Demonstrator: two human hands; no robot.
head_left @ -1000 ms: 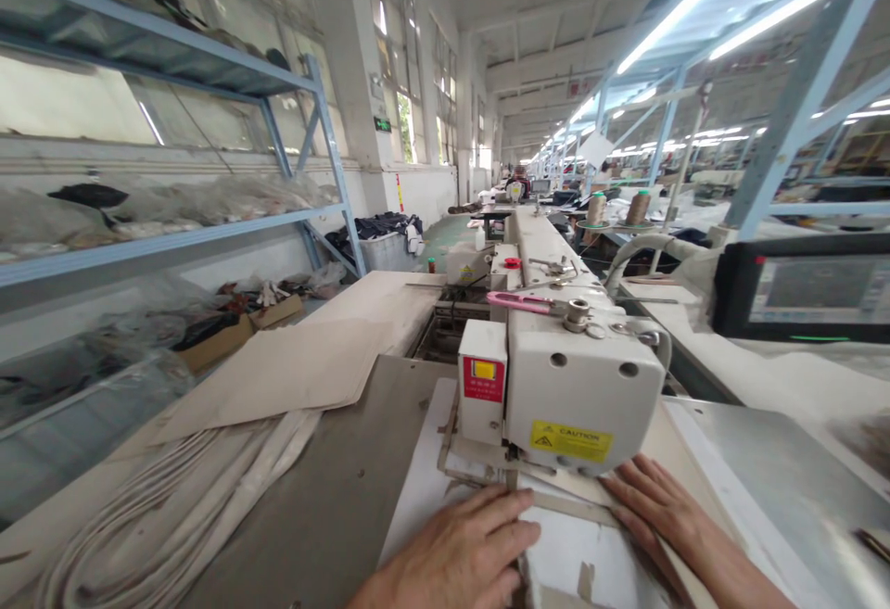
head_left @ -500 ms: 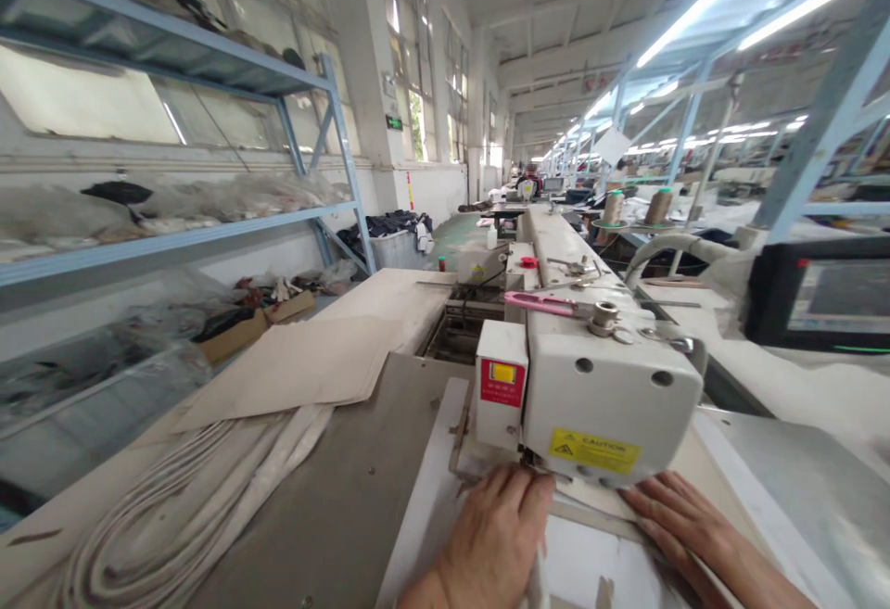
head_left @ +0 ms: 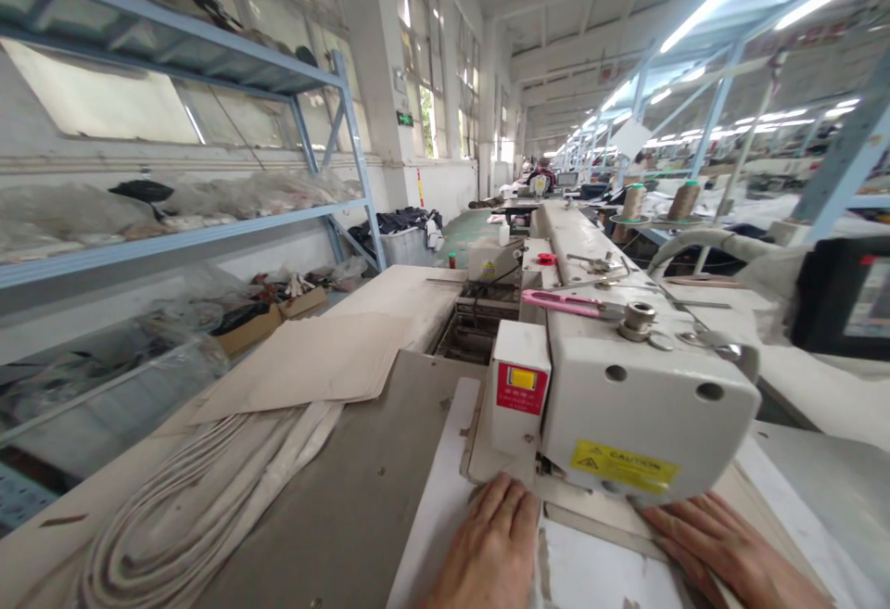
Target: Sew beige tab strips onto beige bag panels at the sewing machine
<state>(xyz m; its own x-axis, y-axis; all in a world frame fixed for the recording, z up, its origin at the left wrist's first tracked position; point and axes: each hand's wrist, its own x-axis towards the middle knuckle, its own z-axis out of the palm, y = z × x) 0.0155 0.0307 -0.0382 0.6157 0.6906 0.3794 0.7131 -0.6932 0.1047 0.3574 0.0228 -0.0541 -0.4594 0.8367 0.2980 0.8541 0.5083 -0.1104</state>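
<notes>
Hands first: how do they lie?

Left hand (head_left: 490,544) palm down on white sheet (head_left: 431,516), fingers together and bent, tips just below the white box (head_left: 520,386). Thumb hidden; cannot tell whether it pinches anything.

And the other?

Right hand (head_left: 730,539) has its fingers stretched out, not clenched, over the right end of the beige piece (head_left: 604,524). Tips near the underside of the machine head (head_left: 650,414).

Where does the beige piece sit?

Between the hands, partly beneath the machine head; the rest is hidden. My reading: one hand at each side keeps it flat and square.

Why the pile to the left?

Beige sheets (head_left: 312,363) rest partly on folded cloth (head_left: 167,507), beside the metal plate (head_left: 348,488); probably there for easy reach.

Pink snips?

Snips (head_left: 566,303) lie on top of the machine, likely handy there, off the work surface.
</notes>
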